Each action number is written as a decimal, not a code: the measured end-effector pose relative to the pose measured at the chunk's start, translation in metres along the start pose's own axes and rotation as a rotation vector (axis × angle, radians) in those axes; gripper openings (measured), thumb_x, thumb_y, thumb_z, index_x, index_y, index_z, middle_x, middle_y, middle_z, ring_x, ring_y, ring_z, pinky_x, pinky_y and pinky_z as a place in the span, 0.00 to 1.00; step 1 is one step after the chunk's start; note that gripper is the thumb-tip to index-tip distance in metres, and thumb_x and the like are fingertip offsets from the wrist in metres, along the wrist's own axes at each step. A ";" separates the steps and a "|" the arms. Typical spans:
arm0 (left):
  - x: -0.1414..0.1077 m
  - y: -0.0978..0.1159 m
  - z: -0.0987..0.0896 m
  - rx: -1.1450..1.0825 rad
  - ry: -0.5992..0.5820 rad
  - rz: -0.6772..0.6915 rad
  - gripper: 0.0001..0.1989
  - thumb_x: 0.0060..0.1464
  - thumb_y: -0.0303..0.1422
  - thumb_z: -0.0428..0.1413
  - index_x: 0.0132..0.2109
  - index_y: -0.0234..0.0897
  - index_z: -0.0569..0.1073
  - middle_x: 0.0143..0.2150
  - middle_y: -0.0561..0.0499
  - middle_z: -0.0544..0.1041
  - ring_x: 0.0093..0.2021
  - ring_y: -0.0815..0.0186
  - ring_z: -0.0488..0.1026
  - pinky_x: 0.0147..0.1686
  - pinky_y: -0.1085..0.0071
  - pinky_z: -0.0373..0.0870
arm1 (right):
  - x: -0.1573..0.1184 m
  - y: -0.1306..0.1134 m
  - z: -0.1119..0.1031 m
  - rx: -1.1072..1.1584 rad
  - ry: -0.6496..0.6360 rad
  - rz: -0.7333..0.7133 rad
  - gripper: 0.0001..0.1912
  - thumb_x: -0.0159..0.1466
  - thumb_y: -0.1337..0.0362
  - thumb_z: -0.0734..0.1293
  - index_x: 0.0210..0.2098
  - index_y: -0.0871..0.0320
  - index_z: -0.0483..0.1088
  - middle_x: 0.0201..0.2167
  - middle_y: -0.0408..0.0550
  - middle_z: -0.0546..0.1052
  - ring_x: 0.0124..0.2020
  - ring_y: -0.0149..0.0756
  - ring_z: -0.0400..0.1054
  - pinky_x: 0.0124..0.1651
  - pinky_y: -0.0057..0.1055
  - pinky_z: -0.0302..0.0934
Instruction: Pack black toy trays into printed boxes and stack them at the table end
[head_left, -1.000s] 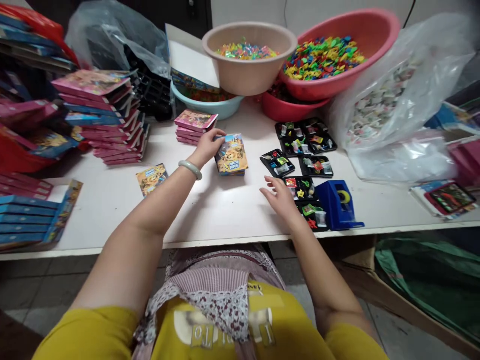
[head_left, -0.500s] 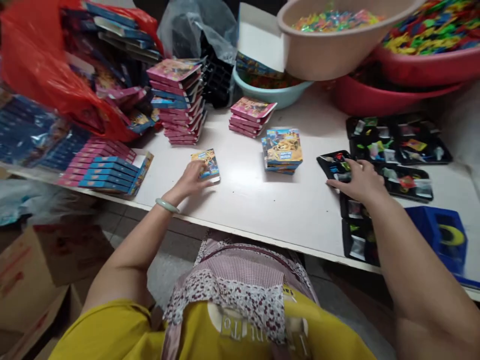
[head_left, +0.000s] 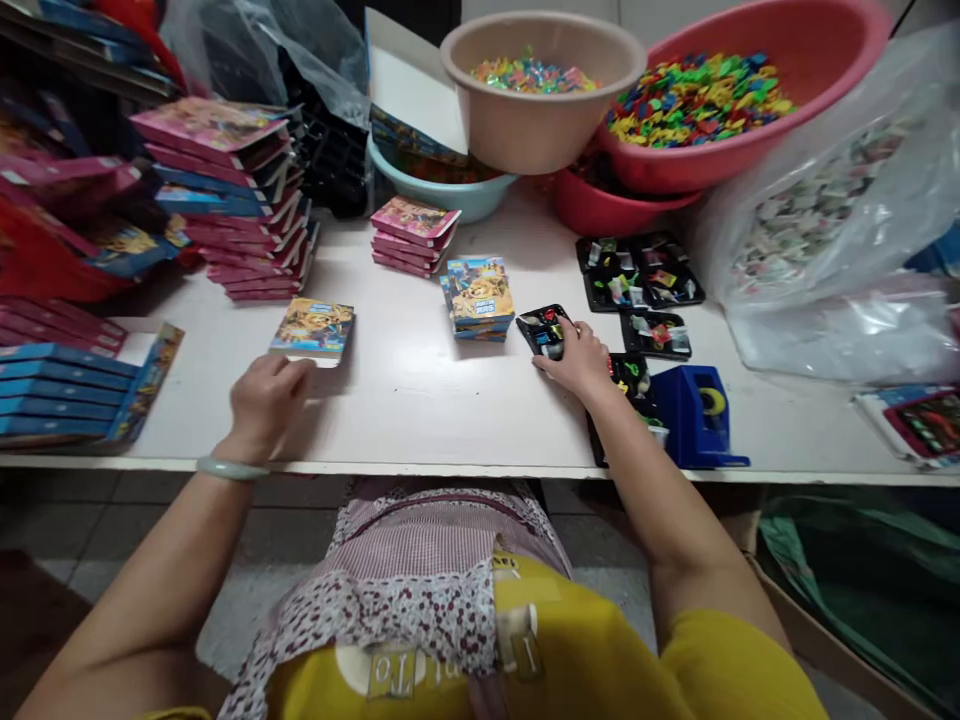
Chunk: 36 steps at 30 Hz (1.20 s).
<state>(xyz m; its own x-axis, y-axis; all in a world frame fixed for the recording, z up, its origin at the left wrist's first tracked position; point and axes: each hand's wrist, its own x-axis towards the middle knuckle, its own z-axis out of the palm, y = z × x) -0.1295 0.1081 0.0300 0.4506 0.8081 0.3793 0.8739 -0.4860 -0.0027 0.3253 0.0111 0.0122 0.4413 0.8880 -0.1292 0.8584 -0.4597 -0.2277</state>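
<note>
My left hand (head_left: pixel 270 400), with a pale green bangle on its wrist, is closed at the near edge of a yellow and blue box (head_left: pixel 315 328); what its fingers hold, if anything, is hidden. My right hand (head_left: pixel 577 358) grips the right side of a small black tray (head_left: pixel 541 330) of small colourful items. Between the hands stands a short stack of yellow and blue boxes (head_left: pixel 478 298). Behind that lies a low pile of pink boxes (head_left: pixel 414 232). More filled black trays (head_left: pixel 655 334) lie right of my right hand.
A tall box stack (head_left: pixel 232 200) stands at the left, blue boxes (head_left: pixel 60 390) nearer. Behind are a beige basin (head_left: pixel 525 130), a red basin (head_left: pixel 817 90) and a light blue bowl (head_left: pixel 480 200). Right are a blue tape dispenser (head_left: pixel 686 420) and a plastic bag (head_left: pixel 825 210).
The view has swung to the right. My left hand has moved from the left side of the single box to its near edge and closed. My right hand remains at the black tray.
</note>
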 end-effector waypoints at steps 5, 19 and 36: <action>-0.006 -0.016 -0.032 -0.127 0.101 -0.166 0.16 0.56 0.36 0.47 0.45 0.39 0.76 0.32 0.51 0.77 0.31 0.62 0.73 0.31 0.68 0.61 | 0.006 -0.011 0.005 0.071 0.004 -0.011 0.44 0.58 0.51 0.68 0.68 0.59 0.51 0.67 0.64 0.56 0.64 0.60 0.56 0.62 0.51 0.53; -0.011 -0.021 -0.071 -0.027 0.386 -0.216 0.12 0.54 0.34 0.53 0.47 0.47 0.69 0.41 0.53 0.77 0.41 0.58 0.77 0.45 0.54 0.73 | -0.057 -0.018 0.007 -0.060 0.005 -0.112 0.41 0.61 0.50 0.65 0.68 0.60 0.52 0.67 0.65 0.58 0.63 0.59 0.58 0.63 0.53 0.48; -0.036 0.123 -0.005 -0.319 -0.251 0.353 0.05 0.58 0.28 0.50 0.35 0.38 0.70 0.44 0.42 0.77 0.42 0.58 0.74 0.41 0.62 0.73 | -0.084 -0.025 0.024 0.013 0.000 -0.435 0.24 0.62 0.55 0.67 0.58 0.46 0.69 0.68 0.53 0.57 0.68 0.68 0.46 0.62 0.69 0.48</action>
<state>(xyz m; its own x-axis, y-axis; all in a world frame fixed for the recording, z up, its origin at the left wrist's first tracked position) -0.0391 0.0178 0.0209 0.7707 0.6132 0.1730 0.5804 -0.7877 0.2066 0.2606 -0.0527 0.0052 0.0389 0.9991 -0.0189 0.9610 -0.0426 -0.2731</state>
